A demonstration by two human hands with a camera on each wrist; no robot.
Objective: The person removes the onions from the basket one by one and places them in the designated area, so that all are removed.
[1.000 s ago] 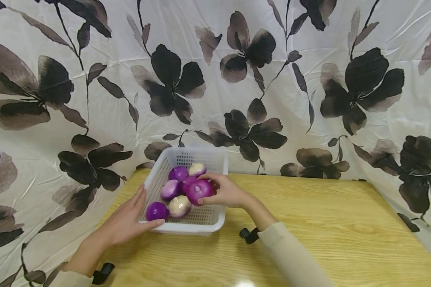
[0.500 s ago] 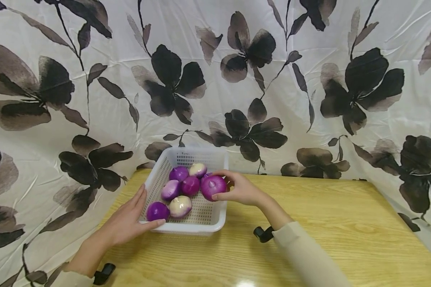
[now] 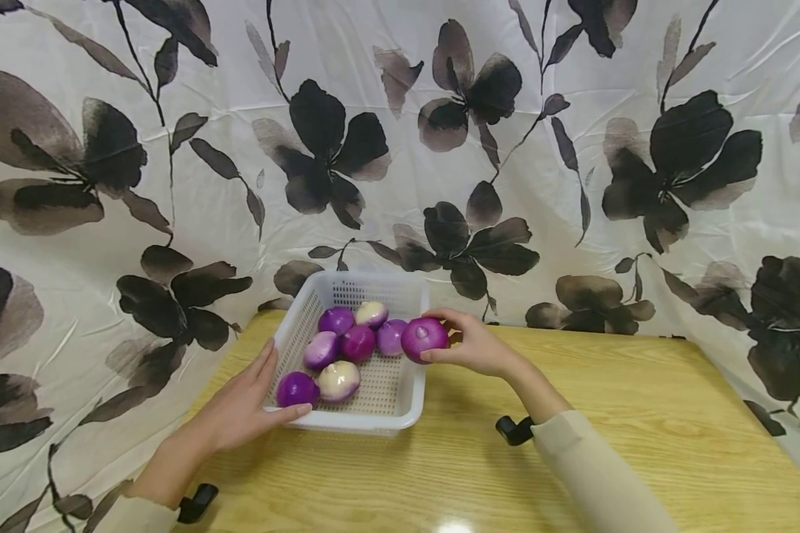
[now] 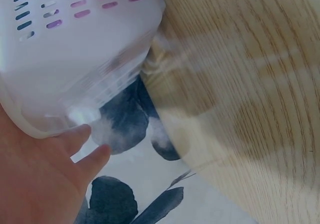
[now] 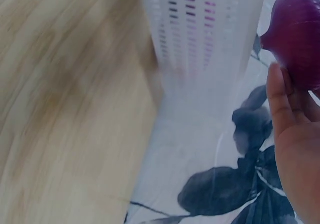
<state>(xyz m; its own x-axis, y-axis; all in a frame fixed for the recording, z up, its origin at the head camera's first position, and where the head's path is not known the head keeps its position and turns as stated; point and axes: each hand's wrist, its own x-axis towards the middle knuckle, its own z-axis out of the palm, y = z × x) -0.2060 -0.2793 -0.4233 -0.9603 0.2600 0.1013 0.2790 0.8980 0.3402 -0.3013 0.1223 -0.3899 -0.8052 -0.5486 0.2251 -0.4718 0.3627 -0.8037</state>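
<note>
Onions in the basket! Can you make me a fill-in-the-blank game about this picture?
1. The right hand holds a purple ____.
2. The left hand rests on the white ____.
3. The number of onions lying inside the basket is ____.
4. The basket stands on a wooden ____.

Missing words: onion; basket; six; table.

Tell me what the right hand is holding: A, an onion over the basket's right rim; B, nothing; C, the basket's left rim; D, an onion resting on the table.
A: the right hand grips a purple onion in the air at the right rim of the basket.
</note>
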